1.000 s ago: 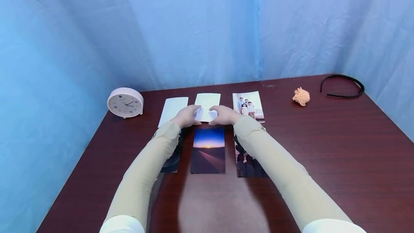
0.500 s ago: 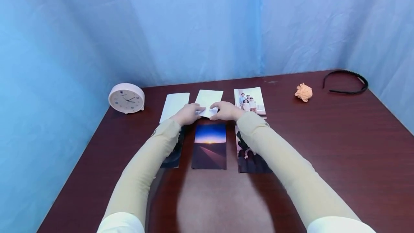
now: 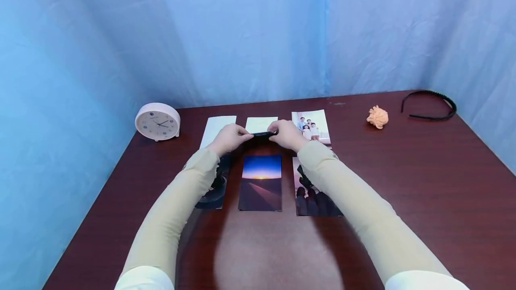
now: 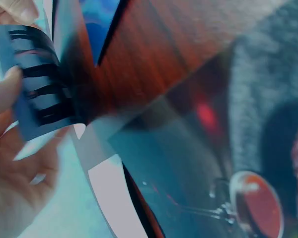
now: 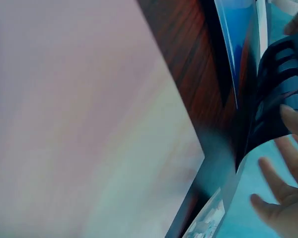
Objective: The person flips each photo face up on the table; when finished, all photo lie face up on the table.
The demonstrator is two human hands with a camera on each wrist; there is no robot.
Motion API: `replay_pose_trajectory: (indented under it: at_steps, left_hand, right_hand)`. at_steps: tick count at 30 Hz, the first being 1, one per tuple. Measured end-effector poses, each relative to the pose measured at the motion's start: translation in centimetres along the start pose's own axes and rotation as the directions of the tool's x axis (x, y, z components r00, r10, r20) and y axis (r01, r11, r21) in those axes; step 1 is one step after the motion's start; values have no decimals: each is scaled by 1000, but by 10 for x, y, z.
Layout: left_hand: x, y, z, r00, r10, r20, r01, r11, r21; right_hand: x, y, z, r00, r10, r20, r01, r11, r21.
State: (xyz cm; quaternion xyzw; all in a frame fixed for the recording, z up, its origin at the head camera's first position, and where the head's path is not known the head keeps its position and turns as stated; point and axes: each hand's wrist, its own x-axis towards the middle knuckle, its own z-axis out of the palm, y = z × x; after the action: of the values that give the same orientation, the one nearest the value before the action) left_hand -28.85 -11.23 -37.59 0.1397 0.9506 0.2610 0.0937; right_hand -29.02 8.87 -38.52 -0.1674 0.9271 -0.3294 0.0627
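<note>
My left hand (image 3: 230, 138) and right hand (image 3: 288, 135) pinch a photo print (image 3: 261, 123) from its two sides at the back centre. Its white back faces up, while the raised, curled near edge bares a dark printed face with black bands (image 4: 44, 79). Thumbs press on that printed side in both wrist views. Just in front lies a sunset photo (image 3: 261, 182). A white-backed print (image 3: 217, 130) lies beside my left hand, and a family photo (image 3: 318, 122) beside my right.
Nearer, my forearms partly cover a dark photo (image 3: 213, 194) at left and another photo (image 3: 312, 200) at right. A white clock (image 3: 157, 122) stands at the back left. An orange scrunchie (image 3: 377, 117) and a black headband (image 3: 433, 115) lie at the back right.
The middle print lay with its white side showing between my hands; its near edge is now lifted and its dark face shows. Both hands have risen a little.
</note>
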Motion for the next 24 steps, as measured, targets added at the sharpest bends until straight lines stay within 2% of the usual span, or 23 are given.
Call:
replay_pose_trajectory:
  at_steps: [2,4,7,9,12,15,17,22,24]
  left_hand:
    - [-1,0,-1,997,3,-79,-6,999,-41]
    - [-2,-1,-2,987,12,-160,-24,997,-74]
    - [-5,0,-3,966,40,-256,-79,987,-141]
    - [-6,2,-4,947,60,-314,-129,970,-204]
    - [-9,7,-5,922,54,-384,-194,922,-334]
    - [-13,15,-8,898,12,-439,-230,865,-447]
    - [-13,18,-8,883,-20,-470,-242,837,-491]
    - [-9,18,-1,848,-94,-522,-258,786,-561]
    - [-10,23,3,833,-150,-532,-255,749,-611]
  right_hand:
    - [0,1,-2,999,-1,-50,3,999,32]
    - [0,2,-3,996,-1,-86,7,998,64]
    - [0,7,-4,992,13,-126,0,994,107]
    - [0,10,-4,988,20,-156,3,989,146]
    - [-1,12,-6,977,8,-211,34,980,197]
    - [-2,12,-7,963,-17,-269,82,970,230]
    - [-2,11,-6,953,-20,-302,98,964,246]
    - [-4,11,-11,934,39,-356,90,936,340]
    - [-5,11,-14,927,89,-364,69,915,399]
